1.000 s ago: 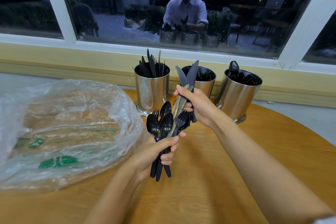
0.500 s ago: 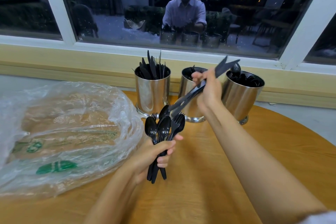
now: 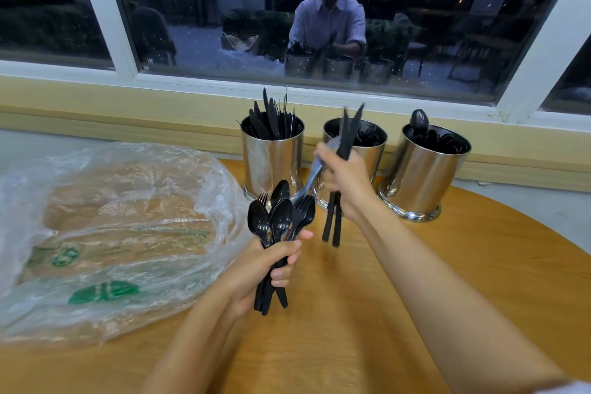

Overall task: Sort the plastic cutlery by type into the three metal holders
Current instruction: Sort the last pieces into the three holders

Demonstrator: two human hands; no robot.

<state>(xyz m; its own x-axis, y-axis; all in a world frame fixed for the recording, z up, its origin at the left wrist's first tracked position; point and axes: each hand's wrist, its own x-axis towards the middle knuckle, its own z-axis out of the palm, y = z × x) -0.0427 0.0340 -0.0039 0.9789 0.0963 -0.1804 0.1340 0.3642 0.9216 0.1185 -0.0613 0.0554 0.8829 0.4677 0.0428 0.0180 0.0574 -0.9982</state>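
The left hand (image 3: 262,269) is clenched around a bundle of spoons and forks (image 3: 279,221), heads up, near the middle of the table (image 3: 479,281). The right hand (image 3: 347,184) grips a few knives (image 3: 332,219) upright, just in front of the middle holder (image 3: 377,157). The left holder (image 3: 271,163) bristles with knives, and the right holder (image 3: 425,173) shows spoons. A crumpled plastic bag (image 3: 112,227) lies at the left.
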